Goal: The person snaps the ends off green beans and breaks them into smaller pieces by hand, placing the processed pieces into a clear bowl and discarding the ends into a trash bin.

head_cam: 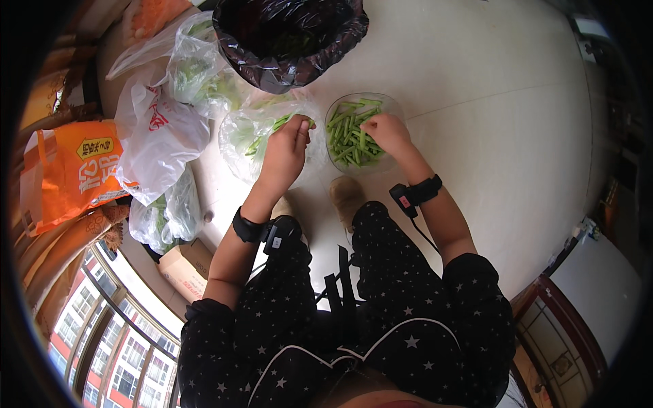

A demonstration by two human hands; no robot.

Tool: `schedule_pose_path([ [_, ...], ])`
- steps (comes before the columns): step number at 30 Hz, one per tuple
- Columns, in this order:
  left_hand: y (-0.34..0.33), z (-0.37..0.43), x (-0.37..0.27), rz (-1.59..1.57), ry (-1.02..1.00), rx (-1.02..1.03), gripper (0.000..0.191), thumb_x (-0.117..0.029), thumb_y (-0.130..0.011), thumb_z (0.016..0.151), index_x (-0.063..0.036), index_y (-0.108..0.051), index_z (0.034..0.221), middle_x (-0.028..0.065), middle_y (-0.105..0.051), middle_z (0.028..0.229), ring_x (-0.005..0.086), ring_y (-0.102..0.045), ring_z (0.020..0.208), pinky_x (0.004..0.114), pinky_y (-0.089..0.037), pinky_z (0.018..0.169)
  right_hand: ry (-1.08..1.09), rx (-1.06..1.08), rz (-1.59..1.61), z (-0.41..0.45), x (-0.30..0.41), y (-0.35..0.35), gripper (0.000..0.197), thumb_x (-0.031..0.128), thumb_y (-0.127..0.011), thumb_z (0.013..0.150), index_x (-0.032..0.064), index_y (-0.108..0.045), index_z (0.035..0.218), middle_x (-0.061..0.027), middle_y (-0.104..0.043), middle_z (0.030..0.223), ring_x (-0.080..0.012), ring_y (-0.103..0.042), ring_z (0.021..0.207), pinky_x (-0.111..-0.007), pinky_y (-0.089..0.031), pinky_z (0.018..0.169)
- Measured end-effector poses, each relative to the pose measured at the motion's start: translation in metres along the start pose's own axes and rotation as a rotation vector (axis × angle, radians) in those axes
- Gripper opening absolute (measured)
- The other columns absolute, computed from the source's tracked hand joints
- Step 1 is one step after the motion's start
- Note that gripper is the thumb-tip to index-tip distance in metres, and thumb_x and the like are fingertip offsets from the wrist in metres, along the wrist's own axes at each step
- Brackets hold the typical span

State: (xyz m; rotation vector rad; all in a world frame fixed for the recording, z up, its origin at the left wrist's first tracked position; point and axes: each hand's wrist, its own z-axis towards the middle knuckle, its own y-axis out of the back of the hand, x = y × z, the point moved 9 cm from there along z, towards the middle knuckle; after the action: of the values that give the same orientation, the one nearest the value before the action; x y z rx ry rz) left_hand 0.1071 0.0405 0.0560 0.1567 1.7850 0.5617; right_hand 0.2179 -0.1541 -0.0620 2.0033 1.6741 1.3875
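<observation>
My left hand point(288, 148) is closed around a few long green bean-like stems point(280, 123), whose ends show on both sides of the fist. Beneath it lies an opened clear plastic bag point(234, 135) with more green stems inside. To the right, a clear shallow container point(330, 158) holds many short green stem pieces point(352, 137). Over its right side, my right hand point(390, 132) has thumb and fingers pinched together, with one short green piece at the fingertips. The palm side of the right hand is hidden.
Beyond the bags stands a bin point(291, 71) lined with a black bag, with green scraps inside. On the left are a white plastic bag point(163, 132), an orange printed sack point(76, 173), clear bags of greens point(196, 71) and a cardboard box point(186, 268). Pale floor tiles point(490, 127) extend rightward.
</observation>
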Motion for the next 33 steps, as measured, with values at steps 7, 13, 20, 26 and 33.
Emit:
schedule_pose_path([
  [7, -0.008, -0.001, 0.005, -0.050, 0.070, 0.051, 0.023, -0.020, -0.043, 0.098, -0.0009, -0.056, 0.095, 0.0065, -0.057, 0.065, 0.0148, -0.053, 0.058, 0.028, -0.044, 0.057, 0.410, 0.150, 0.789, -0.032, 0.097, 0.005, 0.021, 0.021, -0.067, 0.085, 0.0019, -0.066, 0.094, -0.0048, -0.067, 0.083, -0.0132, -0.061, 0.076, -0.026, -0.048, 0.068],
  [13, -0.010, -0.002, 0.009, -0.170, 0.135, 0.078, 0.023, -0.021, -0.043, 0.099, -0.0016, -0.054, 0.095, 0.0033, -0.055, 0.067, 0.0104, -0.050, 0.059, 0.025, -0.042, 0.056, 0.579, 0.072, 0.512, -0.048, 0.134, 0.022, 0.013, 0.013, -0.068, 0.083, 0.0029, -0.066, 0.090, -0.0028, -0.065, 0.080, -0.0094, -0.057, 0.068, -0.024, -0.045, 0.061],
  [20, -0.011, -0.003, 0.026, -0.428, 0.243, 0.080, 0.024, -0.022, -0.045, 0.098, -0.0013, -0.055, 0.090, 0.0029, -0.056, 0.070, 0.0118, -0.054, 0.063, 0.026, -0.045, 0.057, 0.753, -0.261, 0.400, -0.065, 0.154, 0.038, 0.008, 0.008, -0.069, 0.078, 0.0028, -0.064, 0.079, -0.0052, -0.061, 0.070, -0.0153, -0.056, 0.059, -0.027, -0.043, 0.053],
  [26, -0.018, -0.010, 0.037, -0.787, 0.483, 0.025, 0.026, -0.027, -0.041, 0.100, -0.0057, -0.055, 0.098, 0.0036, -0.057, 0.088, 0.0110, -0.056, 0.082, 0.026, -0.050, 0.070, 0.939, -0.422, 0.255, -0.081, 0.172, 0.034, 0.006, 0.005, -0.068, 0.070, 0.0070, -0.062, 0.073, -0.0044, -0.060, 0.069, -0.0228, -0.057, 0.065, -0.033, -0.046, 0.056],
  [33, 0.048, 0.003, 0.073, -0.753, 0.348, -0.377, 0.030, -0.030, -0.044, 0.099, -0.0050, -0.061, 0.100, -0.0002, -0.059, 0.089, 0.0076, -0.051, 0.079, 0.024, -0.040, 0.070, 0.977, -0.291, 0.293, -0.089, 0.179, -0.005, 0.009, 0.011, -0.071, 0.070, 0.0066, -0.063, 0.071, -0.0034, -0.058, 0.073, -0.0227, -0.057, 0.072, -0.034, -0.048, 0.063],
])
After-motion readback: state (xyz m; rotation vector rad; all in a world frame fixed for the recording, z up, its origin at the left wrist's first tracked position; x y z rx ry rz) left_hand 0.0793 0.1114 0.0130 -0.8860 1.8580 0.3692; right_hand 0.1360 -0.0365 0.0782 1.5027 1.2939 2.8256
